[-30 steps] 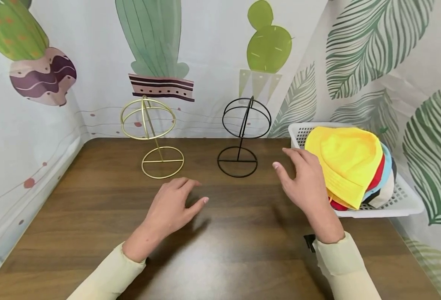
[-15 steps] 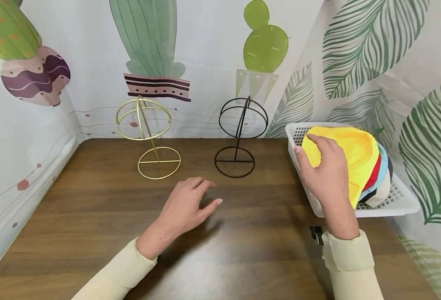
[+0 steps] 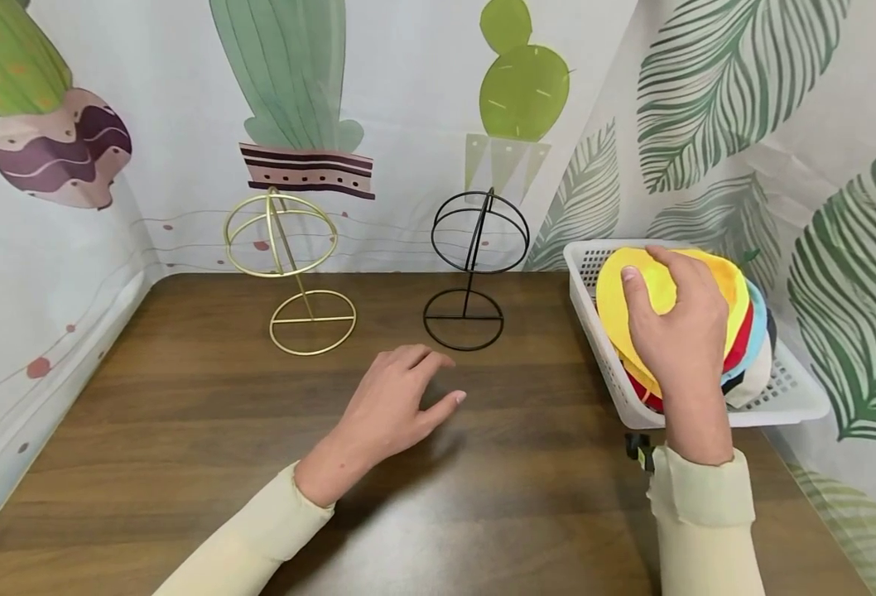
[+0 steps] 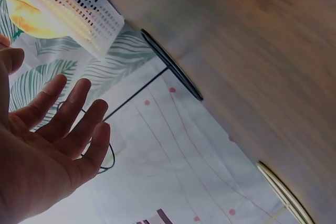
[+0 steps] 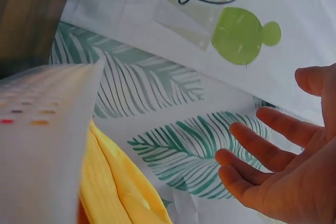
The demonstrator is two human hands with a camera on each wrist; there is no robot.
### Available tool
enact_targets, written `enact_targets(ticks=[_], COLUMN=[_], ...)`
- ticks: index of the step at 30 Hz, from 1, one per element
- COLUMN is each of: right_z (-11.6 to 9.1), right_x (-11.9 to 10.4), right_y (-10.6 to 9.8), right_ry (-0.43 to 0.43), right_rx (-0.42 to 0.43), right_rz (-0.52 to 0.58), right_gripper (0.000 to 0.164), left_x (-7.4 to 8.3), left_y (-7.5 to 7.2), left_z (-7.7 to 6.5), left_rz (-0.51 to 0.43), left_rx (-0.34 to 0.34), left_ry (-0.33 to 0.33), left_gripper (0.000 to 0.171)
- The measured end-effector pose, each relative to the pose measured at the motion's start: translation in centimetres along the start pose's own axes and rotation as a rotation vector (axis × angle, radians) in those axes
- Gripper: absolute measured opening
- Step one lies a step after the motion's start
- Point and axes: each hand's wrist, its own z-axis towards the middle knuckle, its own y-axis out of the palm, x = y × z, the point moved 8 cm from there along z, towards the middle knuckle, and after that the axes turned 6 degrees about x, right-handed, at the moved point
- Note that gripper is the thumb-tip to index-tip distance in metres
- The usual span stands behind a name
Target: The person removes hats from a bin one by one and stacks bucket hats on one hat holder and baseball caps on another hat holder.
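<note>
My right hand [image 3: 684, 331] hovers over the yellow bucket hat [image 3: 613, 302], which lies on top of a stack of hats in the white basket [image 3: 803, 401]. In the right wrist view its fingers are spread and apart from the yellow cloth [image 5: 126, 182]. Red, light blue [image 3: 757, 327] and beige hats show beneath the yellow one. My left hand [image 3: 389, 406] holds nothing and hangs above the wooden table, in front of the black wire hat stand [image 3: 469, 290]. Its fingers are loosely bent in the left wrist view. A gold wire hat stand [image 3: 313, 319] stands further left.
A patterned cloth with cacti [image 3: 525, 91] and leaves hangs behind and beside the wooden table [image 3: 185, 463]. Near my right sleeve a small black clip-like object [image 3: 637, 451] shows. The basket's right side reaches the table's right edge.
My right hand has moved right, from beside the basket to over the yellow hat. My left hand has drifted a little to the right. The view has shifted slightly.
</note>
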Motion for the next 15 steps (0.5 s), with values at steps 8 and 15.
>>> enact_targets(ticks=[8,15], right_z=[0.8,1.3], right_x=[0.7,1.2], right_y=[-1.8,-2.7], right_ry=[-0.032,-0.025], right_rx=[0.133,0.196], right_rz=[0.063,0.081], right_gripper=[0.041,0.038], left_x=[1.5,2.7], left_y=[1.3,2.9], left_z=[1.1,1.9], left_rz=[-0.028,-0.056], left_rx=[0.005,-0.031], left_ry=[0.053,0.076], left_gripper=[0.034,0.037])
